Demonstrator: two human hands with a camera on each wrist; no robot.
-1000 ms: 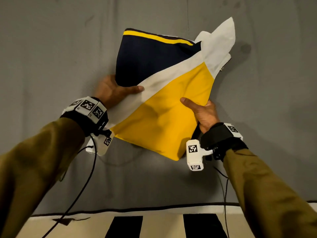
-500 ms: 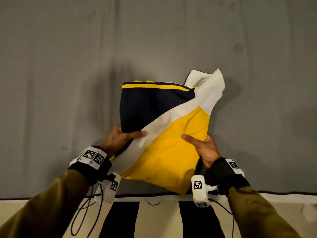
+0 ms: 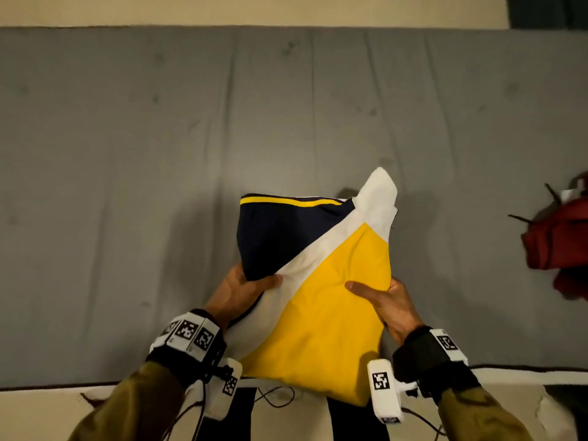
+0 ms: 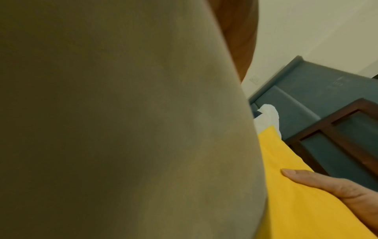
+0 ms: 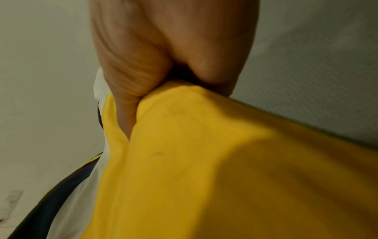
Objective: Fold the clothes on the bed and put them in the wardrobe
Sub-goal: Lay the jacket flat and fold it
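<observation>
Folded garment held above bed edge, both hands.

Folded garment point(image 3: 318, 281), navy/white/yellow, lifted over the near edge of the grey bed point(image 3: 159, 186). Left hand point(image 3: 241, 291) grip grasping its left side; right hand point(image 3: 388, 303) grip grasping its right side, thumbs on top. Red clothing point(image 3: 556, 246) lies on the bed, well right of the garment.

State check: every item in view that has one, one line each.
folded garment: folded into a flat bundle, lifted off the bed, held by both hands
left hand: grips the garment's left edge, thumb on top
right hand: grips the garment's right edge, thumb on top
red garment: crumpled, unfolded, lying on the bed
bed: grey cover, lightly creased
</observation>
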